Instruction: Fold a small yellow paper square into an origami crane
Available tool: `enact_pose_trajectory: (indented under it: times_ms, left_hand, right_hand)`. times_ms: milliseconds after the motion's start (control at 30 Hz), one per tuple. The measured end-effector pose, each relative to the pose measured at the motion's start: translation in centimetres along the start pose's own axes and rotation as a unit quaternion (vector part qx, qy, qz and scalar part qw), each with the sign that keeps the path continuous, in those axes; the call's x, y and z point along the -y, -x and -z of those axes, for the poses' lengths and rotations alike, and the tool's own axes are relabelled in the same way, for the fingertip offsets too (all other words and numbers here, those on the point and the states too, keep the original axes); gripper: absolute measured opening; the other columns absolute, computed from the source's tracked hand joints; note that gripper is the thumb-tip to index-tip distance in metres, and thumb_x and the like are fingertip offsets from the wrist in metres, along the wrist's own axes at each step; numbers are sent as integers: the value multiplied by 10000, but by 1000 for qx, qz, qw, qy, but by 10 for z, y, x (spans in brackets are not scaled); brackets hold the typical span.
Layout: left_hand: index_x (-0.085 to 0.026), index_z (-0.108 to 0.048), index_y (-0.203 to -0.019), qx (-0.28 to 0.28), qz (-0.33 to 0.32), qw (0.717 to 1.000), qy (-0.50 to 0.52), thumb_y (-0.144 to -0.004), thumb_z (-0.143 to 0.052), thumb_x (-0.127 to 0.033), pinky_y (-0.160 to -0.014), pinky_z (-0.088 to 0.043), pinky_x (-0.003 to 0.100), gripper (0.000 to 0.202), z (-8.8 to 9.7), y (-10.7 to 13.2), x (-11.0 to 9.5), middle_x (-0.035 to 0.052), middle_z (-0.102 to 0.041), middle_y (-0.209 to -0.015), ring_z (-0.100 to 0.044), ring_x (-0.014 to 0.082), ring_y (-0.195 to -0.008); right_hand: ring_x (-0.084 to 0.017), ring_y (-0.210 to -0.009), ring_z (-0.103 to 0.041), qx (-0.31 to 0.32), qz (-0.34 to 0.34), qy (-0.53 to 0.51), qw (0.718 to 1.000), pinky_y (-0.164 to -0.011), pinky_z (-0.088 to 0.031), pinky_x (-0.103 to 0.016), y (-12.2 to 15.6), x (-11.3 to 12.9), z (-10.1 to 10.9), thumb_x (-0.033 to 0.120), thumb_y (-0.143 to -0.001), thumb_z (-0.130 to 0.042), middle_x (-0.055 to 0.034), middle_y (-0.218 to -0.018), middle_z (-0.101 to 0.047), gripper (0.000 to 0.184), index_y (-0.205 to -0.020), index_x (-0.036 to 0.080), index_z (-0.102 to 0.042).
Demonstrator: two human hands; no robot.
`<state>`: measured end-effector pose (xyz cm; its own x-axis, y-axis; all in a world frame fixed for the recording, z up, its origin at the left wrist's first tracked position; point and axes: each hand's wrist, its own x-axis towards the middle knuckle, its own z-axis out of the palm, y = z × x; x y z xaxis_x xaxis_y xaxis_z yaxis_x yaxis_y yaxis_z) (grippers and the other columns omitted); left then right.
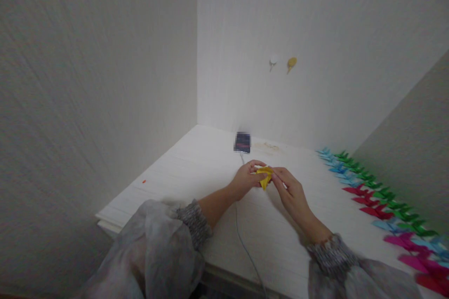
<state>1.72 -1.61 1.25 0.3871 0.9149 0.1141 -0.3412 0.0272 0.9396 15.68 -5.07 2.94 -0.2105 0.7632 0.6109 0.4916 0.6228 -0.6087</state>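
A small piece of folded yellow paper [264, 178] is held between my two hands, above the middle of the white table. My left hand [246, 179] grips it from the left, thumb on the near face and fingers behind. On the other side, my right hand [288, 188] pinches its right edge between thumb and fingertips. A pointed end of the paper hangs downward. Parts of the fingers behind it are hidden.
Rows of folded paper cranes [375, 198] in green, blue, red and pink line the table's right side. A phone [242, 142] leans near the back wall, with a cable [245, 247] running forward. A tiny orange scrap [144, 181] lies left. Two hooks [292, 62] are on the wall.
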Motion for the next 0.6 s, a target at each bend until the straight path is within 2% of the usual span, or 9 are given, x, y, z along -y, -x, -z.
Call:
enact_pose_trajectory:
  times_ms: [167,267,467,600]
  left_hand:
    - [-121,-550,-850,7,18,1000,15,-594,-621,-254,-663,-438,303,297,2,-2,2,80,-603,-805,-578,140,-691]
    - [-113,-560,-852,12,31,999,40,-596,-625,-270,-677,-433,309,307,0,-1,-1,78,-615,-763,-577,135,-670]
    - [-108,-602,-809,36,53,997,36,-592,-627,-268,-659,-429,277,271,-4,2,-5,48,-613,-693,-549,99,-594]
    - [-111,-600,-765,28,70,996,36,-583,-632,-271,-671,-431,288,244,-4,2,-4,44,-614,-691,-553,103,-592]
  right_hand:
    - [-163,-841,-535,-12,-84,-140,986,-768,-415,-323,1,-15,-1,322,-797,-430,-49,-930,-574,263,-986,212,-576]
    - [-165,-842,-541,-16,-109,-198,974,-793,-403,-334,2,-24,-2,324,-762,-489,-42,-905,-600,249,-955,207,-593]
    - [-166,-769,-562,22,-144,-262,954,-751,-427,-333,1,-25,-3,326,-730,-528,-50,-870,-624,223,-885,195,-620]
    - [-177,-776,-566,24,-162,-256,953,-722,-441,-327,1,-24,-5,362,-708,-544,-55,-862,-630,240,-851,188,-628]
